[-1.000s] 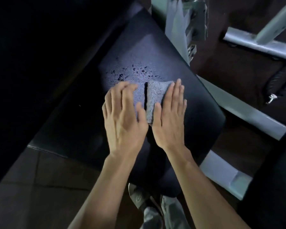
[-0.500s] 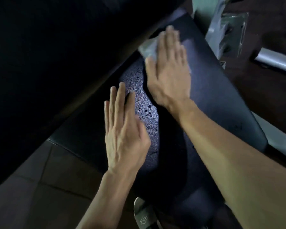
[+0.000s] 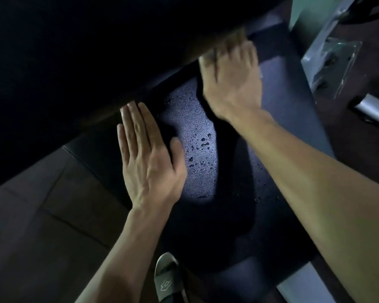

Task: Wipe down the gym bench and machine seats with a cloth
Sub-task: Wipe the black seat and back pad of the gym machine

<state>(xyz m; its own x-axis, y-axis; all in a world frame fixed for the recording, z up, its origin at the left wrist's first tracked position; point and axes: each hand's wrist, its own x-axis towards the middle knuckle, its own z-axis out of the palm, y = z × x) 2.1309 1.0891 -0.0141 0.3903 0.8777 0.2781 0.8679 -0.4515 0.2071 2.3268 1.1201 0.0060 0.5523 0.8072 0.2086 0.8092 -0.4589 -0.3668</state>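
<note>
Landmark is the black seat pad (image 3: 293, 119), textured vinyl, lit patch mid-surface with water droplets (image 3: 200, 149) beaded on it. Left hand (image 3: 148, 158) lies flat on the pad's left part, palm down, fingers straight and together, thumb out toward the droplets, holding nothing; fingertips reach the dark backrest (image 3: 74, 62) that overhangs the pad's far-left edge. Right hand (image 3: 234, 77) is at the pad's far end, motion-blurred, palm down with fingers spread, tips tucked under the backrest edge. Cloth is not distinguishable; a pale blur at the right hand's knuckles may be it, so cannot tell whether that hand clamps anything. Sandalled foot (image 3: 166, 281) sits below the pad's near edge. Grey metal frame (image 3: 328, 51) stands beyond the pad's right side.
</note>
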